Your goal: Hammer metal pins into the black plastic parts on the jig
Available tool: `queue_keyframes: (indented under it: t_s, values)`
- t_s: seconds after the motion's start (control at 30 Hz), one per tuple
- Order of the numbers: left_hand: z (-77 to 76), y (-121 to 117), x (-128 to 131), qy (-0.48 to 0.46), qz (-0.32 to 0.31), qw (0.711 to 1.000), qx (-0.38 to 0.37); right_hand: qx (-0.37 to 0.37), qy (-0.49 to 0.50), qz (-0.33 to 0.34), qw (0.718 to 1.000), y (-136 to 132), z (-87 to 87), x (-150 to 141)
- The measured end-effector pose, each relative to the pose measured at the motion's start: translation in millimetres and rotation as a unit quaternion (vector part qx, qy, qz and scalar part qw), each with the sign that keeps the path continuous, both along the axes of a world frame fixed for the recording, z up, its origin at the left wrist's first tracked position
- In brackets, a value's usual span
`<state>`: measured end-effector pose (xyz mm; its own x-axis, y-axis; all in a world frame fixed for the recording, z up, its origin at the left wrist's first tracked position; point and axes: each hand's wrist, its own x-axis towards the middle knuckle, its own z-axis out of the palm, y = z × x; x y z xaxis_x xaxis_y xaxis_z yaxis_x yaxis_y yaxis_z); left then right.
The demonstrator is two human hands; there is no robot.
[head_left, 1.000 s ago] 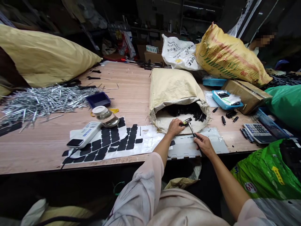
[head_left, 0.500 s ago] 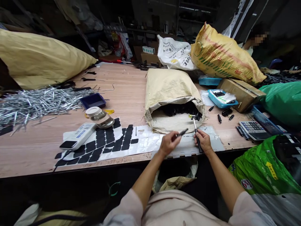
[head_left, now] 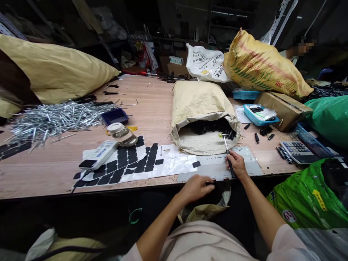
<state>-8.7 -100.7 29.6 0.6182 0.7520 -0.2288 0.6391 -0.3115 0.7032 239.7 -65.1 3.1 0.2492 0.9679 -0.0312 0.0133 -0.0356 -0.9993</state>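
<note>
My right hand [head_left: 237, 164] grips the black handle of a small hammer [head_left: 226, 145], whose head rests at the mouth of an open tan sack [head_left: 201, 105] holding black parts [head_left: 210, 127]. My left hand [head_left: 196, 187] is at the table's front edge, fingers closed round a small dark piece that I cannot make out, above a crumpled bag [head_left: 206, 208] below the table. A grey flat plate [head_left: 217, 168] lies under both hands.
A white sheet of black pads [head_left: 130, 163], a white handheld device [head_left: 98, 155] and a jar [head_left: 121, 134] lie to the left. A heap of metal rods [head_left: 54, 117] is far left. Blue trays [head_left: 258, 114], a calculator [head_left: 297, 152], sacks and another person at the back right.
My left hand came away from the sack's mouth with a small dark piece and dropped to the table's front edge. My right hand stayed on the hammer, which now stands steeper.
</note>
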Motion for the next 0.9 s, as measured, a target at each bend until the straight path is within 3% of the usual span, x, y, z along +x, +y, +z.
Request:
queue_keyframes:
  t_s: [0.07,0.13,0.2,0.3,0.43,0.53,0.7,0.9]
  values:
    - [20.2,53.8,6.5,-0.045,0.08,0.994,0.058,0.0,0.0,0.002,1.0,0.8,-1.4,0.4]
    - [31.8,110.1,12.9,-0.032,0.207,0.966,0.153,0.003,0.009,0.002,1.0,1.9,-3.0,1.1]
    - [32.5,157.3,18.4,0.013,0.287,0.934,0.212,0.004,0.019,-0.002,1.0,3.0,-4.0,1.5]
    - [17.3,198.3,23.5,0.042,0.307,0.925,0.22,-0.001,0.027,-0.01,1.0,4.2,-4.1,1.1]
    - [-10.2,210.2,22.7,0.082,0.303,0.919,0.237,0.0,0.034,-0.004,0.999,4.6,-2.3,-0.5]
    - [-19.2,207.9,18.9,0.093,0.297,0.916,0.252,-0.001,0.032,-0.002,0.999,3.8,-0.2,-1.3]
    - [-13.9,196.7,16.4,0.081,0.254,0.93,0.255,-0.005,0.023,-0.004,1.0,3.2,0.3,-1.1]
    - [-10.0,172.8,48.4,0.032,0.107,0.966,0.233,-0.003,0.01,-0.013,1.0,1.4,1.9,-1.2]
